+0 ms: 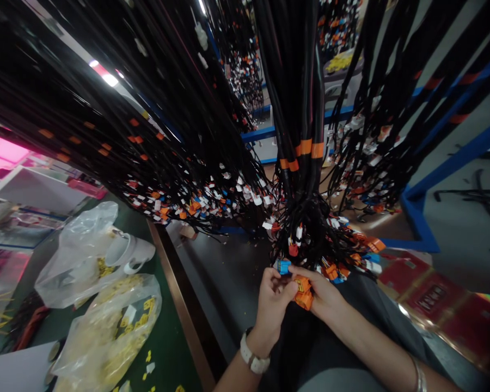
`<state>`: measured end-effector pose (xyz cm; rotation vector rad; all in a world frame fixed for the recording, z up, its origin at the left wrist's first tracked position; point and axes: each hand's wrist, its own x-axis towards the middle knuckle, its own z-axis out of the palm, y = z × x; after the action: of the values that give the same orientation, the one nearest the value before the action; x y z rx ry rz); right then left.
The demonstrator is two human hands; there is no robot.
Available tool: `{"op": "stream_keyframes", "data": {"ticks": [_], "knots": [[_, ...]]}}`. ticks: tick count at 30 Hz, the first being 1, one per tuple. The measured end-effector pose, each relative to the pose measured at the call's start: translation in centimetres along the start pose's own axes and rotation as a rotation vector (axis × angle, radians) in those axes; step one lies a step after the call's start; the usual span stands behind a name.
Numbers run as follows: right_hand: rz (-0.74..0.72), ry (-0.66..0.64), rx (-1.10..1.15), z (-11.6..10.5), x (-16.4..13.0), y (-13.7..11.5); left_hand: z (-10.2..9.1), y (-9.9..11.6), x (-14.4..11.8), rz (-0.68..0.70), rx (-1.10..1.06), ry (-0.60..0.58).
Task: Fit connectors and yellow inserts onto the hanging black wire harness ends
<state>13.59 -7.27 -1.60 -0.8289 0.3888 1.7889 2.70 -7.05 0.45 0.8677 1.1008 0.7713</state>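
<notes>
The orange connector (303,292) sits low in the centre of the view, at the bottom end of a hanging bundle of black cables (304,109). The right hand (324,294) is closed around this connector from the right. The left hand (273,302) meets it from the left, fingers pinched narrow at its upper edge, just below a blue connector (283,266). Orange tape bands (306,148) ring the bundle higher up. On the green bench (163,348) to the left lie clear plastic bags (106,326) holding small yellow parts. A blue frame (420,218) stands to the right.
</notes>
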Motion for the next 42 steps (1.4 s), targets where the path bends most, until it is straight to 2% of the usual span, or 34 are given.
{"op": "stream_keyframes", "data": {"ticks": [3, 8, 13, 19, 22, 27, 32, 39, 42], "knots": [[0.021, -0.033, 0.011, -0.2, 0.2, -0.1, 0.0, 0.2, -0.1, 0.021, -0.066, -0.054], [-0.005, -0.035, 0.042, -0.2, 0.4, 0.1, 0.1, 0.2, 0.0, 0.041, -0.049, -0.021], [-0.004, 0.017, 0.063, 0.3, 0.1, 0.3, 0.2, 0.2, 0.0, 0.028, -0.047, -0.023], [-0.013, 0.028, 0.066, 0.8, -0.3, 0.2, 0.8, 0.3, -0.5, 0.125, 0.112, 0.072], [0.011, 0.020, 0.062, 0.6, -0.3, 0.3, 0.9, 0.1, -0.6, 0.171, 0.124, 0.083], [0.059, -0.044, 0.092, 0.0, -0.8, 0.0, -0.1, 0.5, 0.3, 0.144, 0.107, 0.122], [0.081, 0.023, 0.101, -0.6, -2.1, -1.0, -1.6, 1.1, 1.1, 0.146, 0.119, 0.156], [0.184, -0.266, -0.185, -1.5, -3.2, -0.5, -2.1, 1.4, 1.3, 0.147, 0.291, 0.097], [0.167, -0.280, -0.384, -0.9, -4.3, 0.0, -2.4, 1.8, 1.2, 0.103, 0.305, -0.015]]}}
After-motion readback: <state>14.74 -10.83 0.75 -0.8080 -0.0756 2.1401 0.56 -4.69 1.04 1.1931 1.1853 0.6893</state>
